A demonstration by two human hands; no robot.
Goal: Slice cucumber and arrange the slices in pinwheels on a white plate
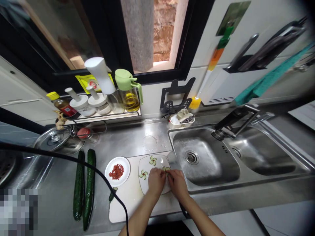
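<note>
A square white plate (pixel 159 160) lies on a pale cutting board (pixel 133 203). On it are pinwheels of thin curved cucumber slices with small red centres: one at the far side (pixel 153 160), one at the left (pixel 143 174). My left hand (pixel 156 182) and my right hand (pixel 177 184) meet over the plate's right part. Their fingertips pinch at a third cucumber pinwheel (pixel 166 169), partly covered by the fingers. A round white dish (pixel 109 164) of chopped red pieces (pixel 116 171) stands to the left. Below it lies a cucumber end piece (pixel 113 194).
Two whole cucumbers (pixel 89 190) lie at the left. A black handle (pixel 184 211) shows under my right forearm. The double sink (pixel 206 157) is on the right. Behind stands a rack of seasoning jars and an oil jug (pixel 130 98). A black cable (pixel 98 172) crosses the view.
</note>
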